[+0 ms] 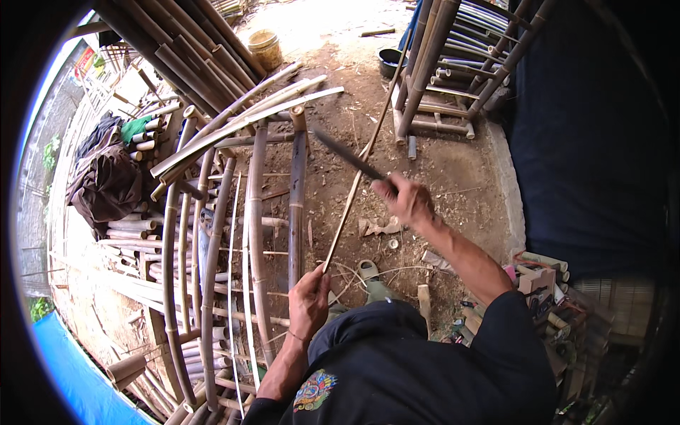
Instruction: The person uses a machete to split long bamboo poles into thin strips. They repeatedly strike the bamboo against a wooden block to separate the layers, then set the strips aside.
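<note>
My left hand point(309, 301), low in the middle, is closed around the near end of a long thin bamboo strip point(346, 214). The strip slants up and away to the right, its far part reaching the bamboo rack at the back. Gripped by its handle in my right hand point(411, 202) is a knife point(347, 154) with a long dark blade. The blade points to the upper left and crosses the strip in this view; whether it touches cannot be told.
A bamboo frame point(256, 212) stands at left with split bamboo pieces point(248, 128) across its top. Bamboo poles point(188, 49) lean at the far left, near a yellowish bucket point(265, 49). A bamboo rack point(425, 71) stands far right. Cut pieces and clutter point(538, 283) lie at right.
</note>
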The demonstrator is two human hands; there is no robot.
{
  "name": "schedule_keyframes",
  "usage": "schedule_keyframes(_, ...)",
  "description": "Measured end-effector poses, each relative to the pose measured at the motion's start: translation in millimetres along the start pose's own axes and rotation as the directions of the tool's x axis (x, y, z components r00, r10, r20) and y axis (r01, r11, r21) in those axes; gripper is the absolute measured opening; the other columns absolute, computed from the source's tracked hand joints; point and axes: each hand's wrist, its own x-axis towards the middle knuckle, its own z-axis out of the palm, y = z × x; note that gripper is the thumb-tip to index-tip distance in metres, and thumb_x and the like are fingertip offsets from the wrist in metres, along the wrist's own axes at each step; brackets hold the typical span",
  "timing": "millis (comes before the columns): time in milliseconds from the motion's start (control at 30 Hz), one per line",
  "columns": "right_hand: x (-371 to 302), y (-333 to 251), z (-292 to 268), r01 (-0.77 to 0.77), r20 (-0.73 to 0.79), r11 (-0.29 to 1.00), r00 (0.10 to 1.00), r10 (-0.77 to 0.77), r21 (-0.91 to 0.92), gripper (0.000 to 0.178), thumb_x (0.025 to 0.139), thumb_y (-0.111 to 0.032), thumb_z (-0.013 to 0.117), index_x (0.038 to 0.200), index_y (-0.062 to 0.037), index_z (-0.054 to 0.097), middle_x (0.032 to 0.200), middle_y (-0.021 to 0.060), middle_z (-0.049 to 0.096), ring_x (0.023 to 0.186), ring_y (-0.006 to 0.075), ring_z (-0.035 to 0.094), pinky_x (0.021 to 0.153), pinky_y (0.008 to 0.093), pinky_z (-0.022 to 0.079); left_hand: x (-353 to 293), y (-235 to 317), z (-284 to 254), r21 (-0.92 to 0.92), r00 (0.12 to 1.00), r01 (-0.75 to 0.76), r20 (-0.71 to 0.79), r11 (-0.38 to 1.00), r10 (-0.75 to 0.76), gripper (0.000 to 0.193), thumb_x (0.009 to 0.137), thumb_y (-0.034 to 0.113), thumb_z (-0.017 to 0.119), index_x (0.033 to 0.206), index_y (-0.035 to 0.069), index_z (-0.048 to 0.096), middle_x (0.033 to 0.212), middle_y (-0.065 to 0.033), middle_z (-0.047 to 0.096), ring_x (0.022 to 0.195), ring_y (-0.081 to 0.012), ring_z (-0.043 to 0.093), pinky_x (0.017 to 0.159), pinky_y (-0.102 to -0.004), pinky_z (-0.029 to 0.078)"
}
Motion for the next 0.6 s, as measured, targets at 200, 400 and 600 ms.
schedule_keyframes(200,27.9,52.5,-10.5,0.114,-0.208,0.968,0.965,-0.161,-0.222,0.064,0.089,-0.074,0.032,0.071,-0.0151,0.047,0.047,-0.0056,0.038,0.036,0.0058,0.039,0.028,0.0272,0.037,-26.8,-5.5,-10.9,0.061,0.998,-0.023,0.054,0.998,0.02,0.021,0.09,0.007,0.061,0.11,0.0,0.064,0.069,-0.0132,0.053,0.06,-0.0191,0.055,0.056,-0.0306,0.043)
schedule_keyframes(400,37.1,44.0,-13.9,0.164,-0.175,0.955,0.962,-0.211,-0.247,0.068,0.087,-0.078,0.031,0.073,-0.0142,0.049,0.048,-0.0039,0.043,0.035,0.0074,0.039,0.03,0.0302,0.038,-60.1,-33.5,-39.6,-0.063,0.991,0.128,0.032,0.99,-0.126,0.02,0.09,0.003,0.061,0.109,-0.004,0.064,0.071,-0.0076,0.057,0.064,-0.0121,0.055,0.059,-0.0265,0.044)
schedule_keyframes(600,59.4,68.8,-25.8,0.114,-0.17,0.963,0.973,-0.158,-0.243,0.07,0.085,-0.08,0.027,0.071,-0.0146,0.049,0.048,-0.0049,0.039,0.036,0.0048,0.032,0.028,0.0272,0.03,-99.9,-65.1,-59.3,0.033,0.987,0.147,0.061,0.989,-0.149,0.019,0.091,0.009,0.06,0.105,-0.002,0.066,0.068,-0.0107,0.056,0.062,-0.0164,0.055,0.058,-0.0302,0.045)
